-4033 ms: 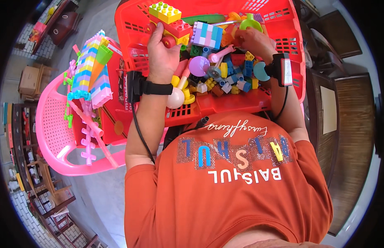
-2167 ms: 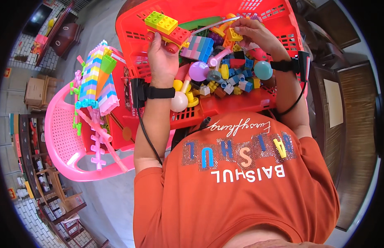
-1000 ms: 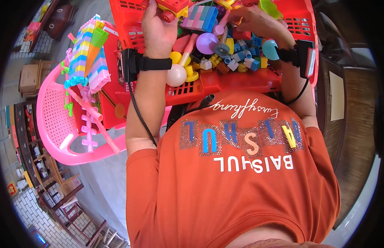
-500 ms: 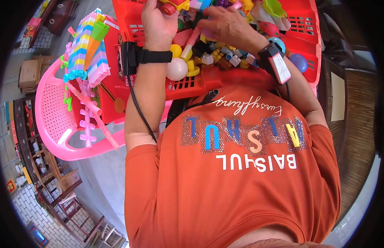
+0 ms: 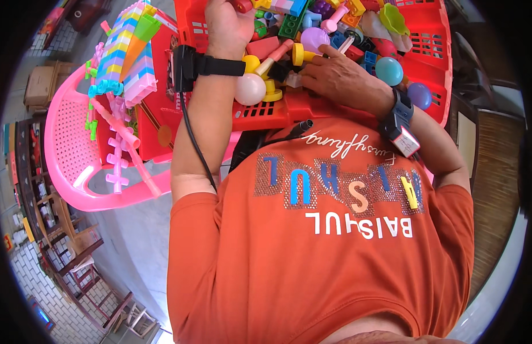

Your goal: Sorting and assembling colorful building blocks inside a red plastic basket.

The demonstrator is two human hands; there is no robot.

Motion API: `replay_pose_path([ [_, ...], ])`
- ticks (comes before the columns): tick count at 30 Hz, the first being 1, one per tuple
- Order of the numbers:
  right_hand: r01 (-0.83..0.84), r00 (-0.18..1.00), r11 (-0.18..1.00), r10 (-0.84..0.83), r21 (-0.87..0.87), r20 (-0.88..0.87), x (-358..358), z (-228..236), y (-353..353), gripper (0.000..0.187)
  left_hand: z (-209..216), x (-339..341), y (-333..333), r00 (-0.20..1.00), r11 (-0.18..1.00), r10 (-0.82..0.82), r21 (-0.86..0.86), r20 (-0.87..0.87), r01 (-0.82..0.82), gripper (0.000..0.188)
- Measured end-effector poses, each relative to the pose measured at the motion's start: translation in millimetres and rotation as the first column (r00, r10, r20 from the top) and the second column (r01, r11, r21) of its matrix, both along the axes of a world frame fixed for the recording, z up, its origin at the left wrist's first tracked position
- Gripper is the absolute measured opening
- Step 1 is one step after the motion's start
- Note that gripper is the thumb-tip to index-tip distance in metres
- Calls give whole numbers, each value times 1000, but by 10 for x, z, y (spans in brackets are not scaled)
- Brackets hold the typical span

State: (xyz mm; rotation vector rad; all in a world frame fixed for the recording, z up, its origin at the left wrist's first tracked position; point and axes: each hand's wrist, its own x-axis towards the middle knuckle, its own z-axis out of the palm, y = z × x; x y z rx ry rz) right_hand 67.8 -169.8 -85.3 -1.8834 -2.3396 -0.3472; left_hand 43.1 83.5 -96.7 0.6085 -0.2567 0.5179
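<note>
As I read it from my end, the sorting and building here is only partway along. On the finished side, I can see a tall pastel block build [image 5: 120,51] standing put together on the left, above the pink chair [image 5: 74,132]; I can't make out what it rests on. A smaller pastel slab [image 5: 286,6], also joined up, lies inside the red basket [image 5: 289,112] near the top of my view. What's left looks like plenty: loose blocks [image 5: 337,40] lie jumbled in the basket, among them a teal ball [image 5: 389,71], a lime cup [image 5: 394,20] and a white ball [image 5: 250,89] close to the front wall.

The red and yellow toy [image 5: 241,4] is at the upper edge, just beside my left hand [image 5: 229,31], and most of it is cut off. That hand reaches straight up, palm partly toward me; its fingertips run out of view, so I can't tell whether they are clamped on the toy or only near it.

My right hand [image 5: 343,80] comes in across the basket's front wall, back of the hand up, forearm slanting in from the right. The index finger stretches toward a yellow ring [image 5: 298,54] while the other fingers bend down by a whitish block [image 5: 293,80]. Their tips are hidden, so I can't say whether they've closed on anything.
</note>
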Motion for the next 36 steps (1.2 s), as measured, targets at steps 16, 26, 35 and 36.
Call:
replay_pose_path([
  [16, 65, 893, 997, -80, -48, -443, 44, 340, 101, 13, 156, -47, -183, 996, 998, 63, -8, -62, -63, 25],
  [26, 150, -466, 969, -106, -196, -879, 469, 301, -28, 30, 171, -2, -245, 949, 982, 188, 17, -253, -190, 34],
  [35, 212, -548, 965, -12, -152, -836, 487, 545, 3, 28, 212, -60, -371, 956, 995, 57, -68, -289, -80, 35],
  [36, 210, -540, 968, -4, -139, -842, 470, 621, 30, 28, 229, -60, -399, 958, 995, 64, -57, -279, -83, 35],
])
